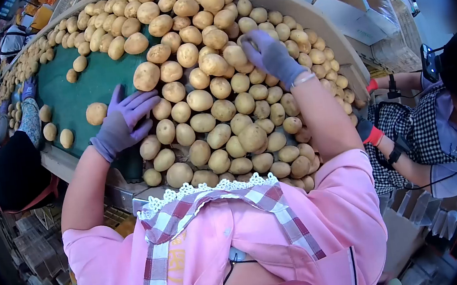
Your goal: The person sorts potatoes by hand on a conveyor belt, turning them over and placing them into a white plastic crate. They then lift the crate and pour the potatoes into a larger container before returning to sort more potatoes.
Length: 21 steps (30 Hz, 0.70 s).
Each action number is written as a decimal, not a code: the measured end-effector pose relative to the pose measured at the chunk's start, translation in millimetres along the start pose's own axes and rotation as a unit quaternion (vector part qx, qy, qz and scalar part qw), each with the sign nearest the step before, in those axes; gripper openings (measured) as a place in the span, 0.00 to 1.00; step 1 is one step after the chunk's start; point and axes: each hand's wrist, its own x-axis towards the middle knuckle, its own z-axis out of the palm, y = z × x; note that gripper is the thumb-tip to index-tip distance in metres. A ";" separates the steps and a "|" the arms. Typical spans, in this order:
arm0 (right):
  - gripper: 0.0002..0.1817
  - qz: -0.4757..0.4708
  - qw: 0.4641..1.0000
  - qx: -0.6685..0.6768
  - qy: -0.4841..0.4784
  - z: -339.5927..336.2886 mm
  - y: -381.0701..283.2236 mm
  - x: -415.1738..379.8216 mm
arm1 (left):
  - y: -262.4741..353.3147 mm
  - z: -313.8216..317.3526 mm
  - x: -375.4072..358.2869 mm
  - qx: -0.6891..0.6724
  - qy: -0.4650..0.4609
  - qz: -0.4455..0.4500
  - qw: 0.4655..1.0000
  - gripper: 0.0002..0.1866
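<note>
A thick layer of potatoes (202, 118) lies in front of me, next to a bare stretch of green belt (61, 85). My left hand (126, 119), in a purple-grey glove, has its fingers spread at the left edge of the pile. Its fingertips are close to a large potato (147, 76), and a single potato (97, 113) rests on the belt just beside it. Farther up on the right, my gloved right hand (270, 54) curls its fingers around a potato; a sliver of it shows between thumb and fingers, and the rest is hidden.
A wooden side board (303, 9) bounds the belt on the far right. Behind it stand white cartons (357, 15), one holding potatoes. A person in a checked apron (400, 130) is on my right. On my left, another person's sleeve (30, 121) and gloved hand reach over the belt.
</note>
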 end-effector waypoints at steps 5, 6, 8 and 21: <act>0.11 0.017 0.984 -0.127 -0.127 -16.1 -39.7 -139.4 | 0.9 -3.1 -3.2 -0.017 0.006 0.010 1.000 0.29; 0.09 0.001 0.984 -0.091 -0.154 -18.9 -46.5 -156.7 | 1.7 -6.4 -3.7 -0.048 -0.002 0.003 0.999 0.29; 0.08 0.029 0.981 -0.015 -0.193 -27.2 -56.3 -171.2 | 3.1 -11.7 -2.0 -0.104 -0.009 -0.006 0.995 0.28; 0.24 0.081 0.955 0.287 0.000 12.8 -61.3 42.9 | 55.2 22.6 28.0 0.000 0.051 0.043 0.998 0.30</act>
